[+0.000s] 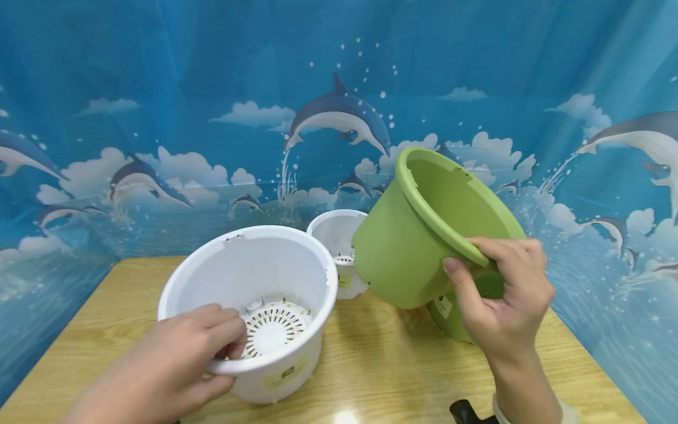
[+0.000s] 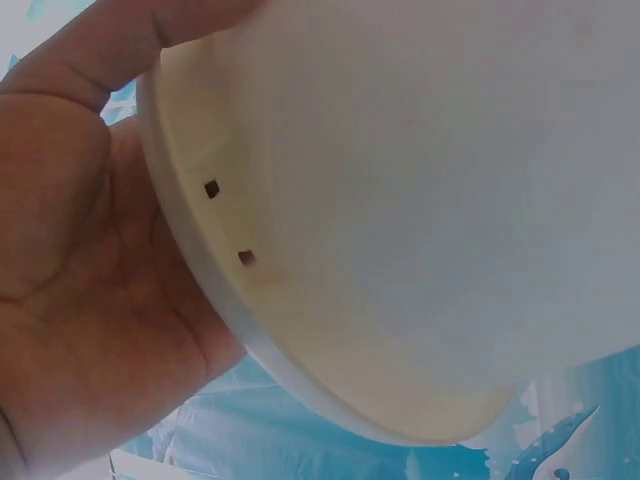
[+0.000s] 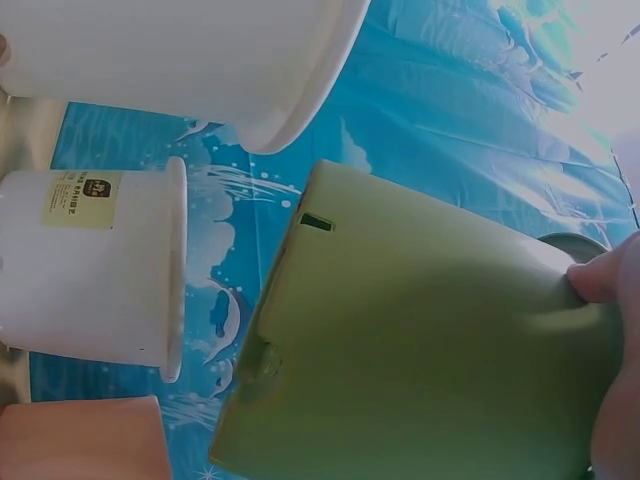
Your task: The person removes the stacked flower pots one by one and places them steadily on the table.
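Observation:
My left hand (image 1: 196, 347) grips the near rim of a large white plastic pot (image 1: 254, 253), with fingers curled inside and the thumb outside. The pot tips toward me, showing its slotted bottom; a yellow label is on its outer wall. In the left wrist view, two small square holes show under its rim (image 2: 190, 240). On the right, my right hand (image 1: 508, 288) pinches the rim of a large green pot (image 1: 397, 247), thumb on the outer wall. That pot is held tilted above the table, its mouth facing up and right.
A smaller white pot (image 1: 344, 282) stands behind, between the two large ones. Partly hidden under the tilted pot is a smaller green pot (image 1: 452, 321). A pinkish pot (image 3: 85, 440) shows in the right wrist view. A black object (image 1: 466, 412) lies at the wooden table's (image 1: 392, 377) near edge.

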Motion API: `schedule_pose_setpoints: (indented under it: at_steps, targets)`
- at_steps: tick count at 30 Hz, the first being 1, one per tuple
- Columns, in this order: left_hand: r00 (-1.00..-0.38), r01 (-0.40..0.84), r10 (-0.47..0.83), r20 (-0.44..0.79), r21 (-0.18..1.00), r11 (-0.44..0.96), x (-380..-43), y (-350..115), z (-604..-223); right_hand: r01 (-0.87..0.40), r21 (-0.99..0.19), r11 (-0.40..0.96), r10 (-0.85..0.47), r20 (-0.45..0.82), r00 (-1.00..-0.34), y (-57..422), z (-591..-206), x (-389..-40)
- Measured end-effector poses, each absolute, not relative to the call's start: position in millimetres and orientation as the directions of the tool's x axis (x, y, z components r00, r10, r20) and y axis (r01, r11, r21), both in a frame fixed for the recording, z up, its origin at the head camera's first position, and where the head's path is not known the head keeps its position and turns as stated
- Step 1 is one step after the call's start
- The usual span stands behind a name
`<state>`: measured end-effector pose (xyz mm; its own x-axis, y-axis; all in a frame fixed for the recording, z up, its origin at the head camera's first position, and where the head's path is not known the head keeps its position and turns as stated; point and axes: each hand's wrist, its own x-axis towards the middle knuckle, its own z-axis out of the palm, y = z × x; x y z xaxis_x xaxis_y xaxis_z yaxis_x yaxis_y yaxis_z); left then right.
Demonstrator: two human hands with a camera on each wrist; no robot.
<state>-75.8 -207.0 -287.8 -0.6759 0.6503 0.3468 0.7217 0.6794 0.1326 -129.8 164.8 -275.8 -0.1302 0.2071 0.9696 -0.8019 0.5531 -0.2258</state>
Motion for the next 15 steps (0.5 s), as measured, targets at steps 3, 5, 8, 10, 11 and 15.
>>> schedule_pose_setpoints:
  at_steps: [3, 5, 8, 10, 11, 15]
  targets:
    - [-0.702, 0.698, 0.635, 0.321, 0.138, 0.702, -76, -209, -287, -0.795, -0.223, 0.564, 0.184, 0.973, -0.141, 166, -276, -128]
    - [-0.711, 0.69, 0.629, 0.314, 0.139, 0.71, -76, -211, -287, -0.79, -0.222, 0.571, 0.168, 0.974, -0.152, 166, -276, -127]
    - [-0.725, 0.674, 0.616, 0.307, 0.134, 0.726, -77, -213, -286, -0.783, -0.221, 0.581, 0.146, 0.975, -0.167, 167, -275, -126]
    - [-0.734, 0.663, 0.608, 0.303, 0.129, 0.737, -77, -214, -285, -0.779, -0.221, 0.587, 0.133, 0.975, -0.177, 167, -274, -124]
    - [-0.739, 0.657, 0.603, 0.3, 0.125, 0.743, -77, -214, -285, -0.776, -0.223, 0.59, 0.127, 0.975, -0.184, 167, -274, -124]
    - [-0.755, 0.641, 0.592, 0.282, 0.129, 0.756, -78, -215, -285, -0.763, -0.234, 0.603, 0.098, 0.97, -0.221, 166, -271, -119]
